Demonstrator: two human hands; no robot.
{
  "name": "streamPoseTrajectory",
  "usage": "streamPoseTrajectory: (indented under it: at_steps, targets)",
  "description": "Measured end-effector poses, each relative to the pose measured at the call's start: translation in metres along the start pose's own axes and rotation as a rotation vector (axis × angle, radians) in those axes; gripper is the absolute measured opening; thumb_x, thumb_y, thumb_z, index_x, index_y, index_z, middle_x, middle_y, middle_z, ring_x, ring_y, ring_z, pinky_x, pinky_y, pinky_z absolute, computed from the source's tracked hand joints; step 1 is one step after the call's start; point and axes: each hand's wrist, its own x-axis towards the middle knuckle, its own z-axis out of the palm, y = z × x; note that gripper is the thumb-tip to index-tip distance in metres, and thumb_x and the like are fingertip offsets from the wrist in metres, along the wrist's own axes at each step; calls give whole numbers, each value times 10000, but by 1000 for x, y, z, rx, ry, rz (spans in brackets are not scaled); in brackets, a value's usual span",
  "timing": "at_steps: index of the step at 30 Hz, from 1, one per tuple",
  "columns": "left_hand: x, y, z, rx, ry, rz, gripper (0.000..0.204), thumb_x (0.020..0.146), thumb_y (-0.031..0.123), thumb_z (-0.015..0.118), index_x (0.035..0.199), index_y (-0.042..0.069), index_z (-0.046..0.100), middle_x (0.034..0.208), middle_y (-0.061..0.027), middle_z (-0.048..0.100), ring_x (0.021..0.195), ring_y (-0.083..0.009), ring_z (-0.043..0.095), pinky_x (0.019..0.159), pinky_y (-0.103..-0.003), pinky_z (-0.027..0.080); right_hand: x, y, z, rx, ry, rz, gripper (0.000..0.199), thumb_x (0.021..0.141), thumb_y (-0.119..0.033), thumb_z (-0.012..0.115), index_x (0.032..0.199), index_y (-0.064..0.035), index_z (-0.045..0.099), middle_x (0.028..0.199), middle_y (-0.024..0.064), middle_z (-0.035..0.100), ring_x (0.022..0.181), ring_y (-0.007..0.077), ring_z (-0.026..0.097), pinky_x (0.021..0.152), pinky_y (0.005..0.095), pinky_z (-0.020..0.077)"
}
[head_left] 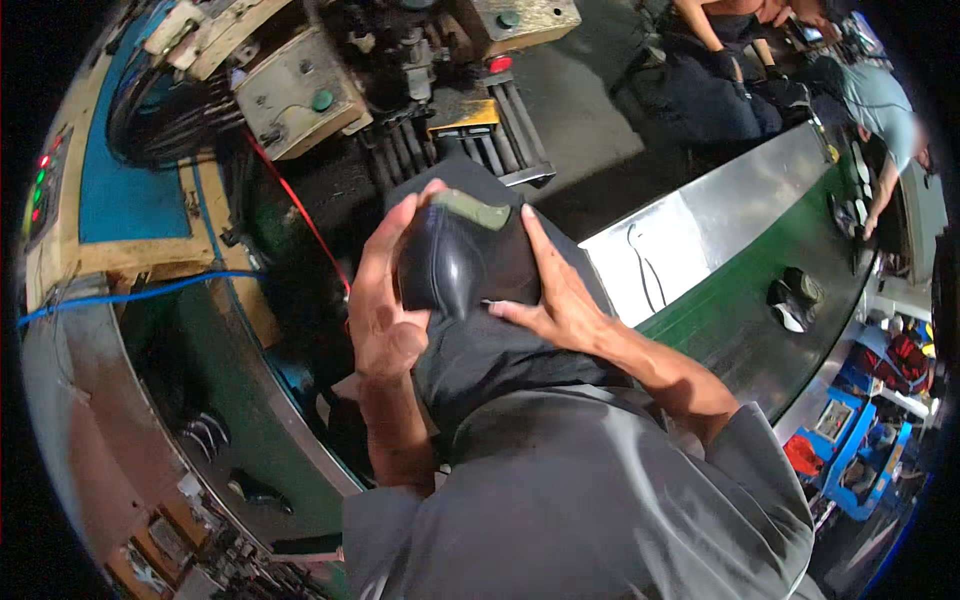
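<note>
I hold a black shoe upper (455, 265) on its last with both hands, close in front of my chest. My left hand (385, 300) wraps around its left side, thumb on top near the olive-green collar patch (472, 210). On the right side lies my right hand (548, 290), fingers spread along the leather. My grey apron hangs beneath the shoe.
A worn beige machine (300, 95) with a green button and black hoses stands ahead. A green conveyor belt (740, 310) with a metal rim runs to the right, carrying black shoes (795, 298). Other people (880, 110) work at its far end. A blue cable (130, 297) crosses the left.
</note>
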Motion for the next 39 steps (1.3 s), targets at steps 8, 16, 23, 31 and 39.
streamPoseTrajectory:
  at_steps: [8,16,23,31,39]
  targets:
    - [-23,-4,12,712,39,29,775,769,22,834,1496,-14,567,1457,-195,651,1350,-304,637,1167,-416,475,10,71,55,-66,105,-354,1317,739,-45,924,1686,23,12,1374,339,485,1215,543,528,1088,587,449]
    - [-22,-8,13,752,60,103,682,768,10,781,1423,-28,598,1400,-200,674,1314,-319,654,1158,-417,477,15,75,59,-65,161,-416,1340,720,-35,929,1695,-7,11,1352,322,481,1183,534,536,1050,588,467]
    - [0,5,-53,448,214,-73,834,872,101,741,1637,74,409,1443,-143,618,1298,-249,623,1147,-381,469,76,33,9,19,-329,-114,1215,853,-387,897,1733,-68,122,1398,311,549,1263,519,562,1107,535,468]
    - [-14,-69,-178,-40,650,-625,542,1012,293,748,1502,173,549,1278,-60,707,1142,-257,731,939,-506,608,69,-17,29,-580,-522,-481,976,777,-324,919,1626,-444,453,1752,216,216,1155,455,580,944,514,621]
    - [-2,-76,-196,1336,595,-84,276,1033,149,647,1200,-33,772,1129,-262,775,1063,-404,764,939,-433,579,82,-4,48,-567,-505,-482,808,802,-280,870,1531,-462,574,1760,231,214,1185,532,566,917,518,636]
